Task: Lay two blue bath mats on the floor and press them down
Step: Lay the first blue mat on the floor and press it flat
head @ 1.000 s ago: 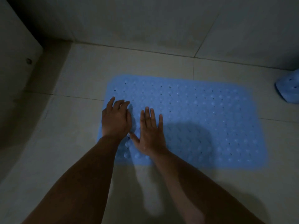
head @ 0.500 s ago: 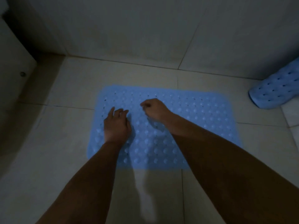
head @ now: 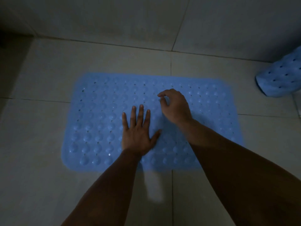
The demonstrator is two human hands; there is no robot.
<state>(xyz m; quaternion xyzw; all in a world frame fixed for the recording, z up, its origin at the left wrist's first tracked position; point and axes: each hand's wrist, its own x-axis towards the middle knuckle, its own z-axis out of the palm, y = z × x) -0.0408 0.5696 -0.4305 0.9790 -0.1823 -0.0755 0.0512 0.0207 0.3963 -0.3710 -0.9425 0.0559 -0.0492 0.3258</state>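
Observation:
A blue bath mat (head: 97,121) with rows of bumps and small holes lies flat on the tiled floor in the middle of the view. My left hand (head: 138,132) rests palm down on the mat's centre, fingers spread. My right hand (head: 175,106) hovers at the mat just right of it, fingers curled loosely with thumb and forefinger close together, holding nothing I can see. A second blue bath mat (head: 280,77), rolled or folded, sits at the right edge by the wall.
Pale floor tiles (head: 40,144) surround the mat. A tiled wall (head: 146,18) runs along the far side, close behind the mat. A dark corner (head: 9,46) lies at the far left. The light is dim.
My left hand has slid right from the mat's left part to its centre and spread its fingers. My right hand has moved right and slightly farther along the mat. The view has shifted right.

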